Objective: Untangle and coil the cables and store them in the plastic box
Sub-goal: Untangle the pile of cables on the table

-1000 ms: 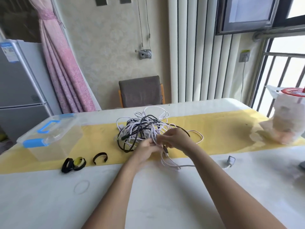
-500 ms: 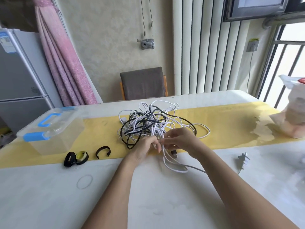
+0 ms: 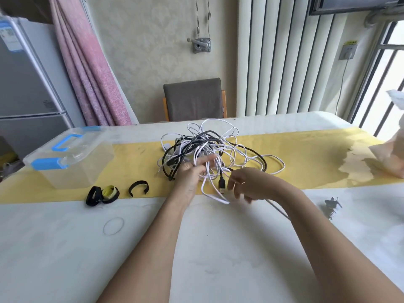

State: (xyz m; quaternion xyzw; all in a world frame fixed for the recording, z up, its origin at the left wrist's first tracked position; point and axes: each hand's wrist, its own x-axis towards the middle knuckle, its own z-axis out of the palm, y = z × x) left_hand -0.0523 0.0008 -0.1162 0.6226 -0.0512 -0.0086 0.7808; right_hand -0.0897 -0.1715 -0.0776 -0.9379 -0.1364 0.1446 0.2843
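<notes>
We are looking down at our two bare hands, reaching forward over a white worktop (image 3: pixel 65 248) toward a tangle of cables (image 3: pixel 209 147). The tangle, white and black strands knotted together, is sitting on a yellow runner (image 3: pixel 306 158) and spreading wider from side to side than from front to back.

Our left hand (image 3: pixel 192 173) is lying at the near left edge of the tangle, palm turned up, its fingers (image 3: pixel 208 160) stretched almost straight and pointing into the pile. Several white strands are running across those fingers. Our right hand (image 3: pixel 251 184) is hovering at the near right edge of the tangle, apart from the left. It is blurred, its fingers loosely bent and spread, and we cannot tell whether it is holding anything.

Between the hands a black USB plug (image 3: pixel 222 184) is hanging from the tangle, its long axis upright and its metal tip pointing down toward us. Beside it a white loop (image 3: pixel 215 193) is drooping onto the worktop.

The clear plastic box (image 3: pixel 65 158), lid on, with blue handle and latches, is standing well left of the tangle, its long axis angling away from us. Near the tangle's left front, black and yellow strap rolls (image 3: pixel 102 194) and an open black strap (image 3: pixel 138 186) are lying on the runner's edge.
</notes>
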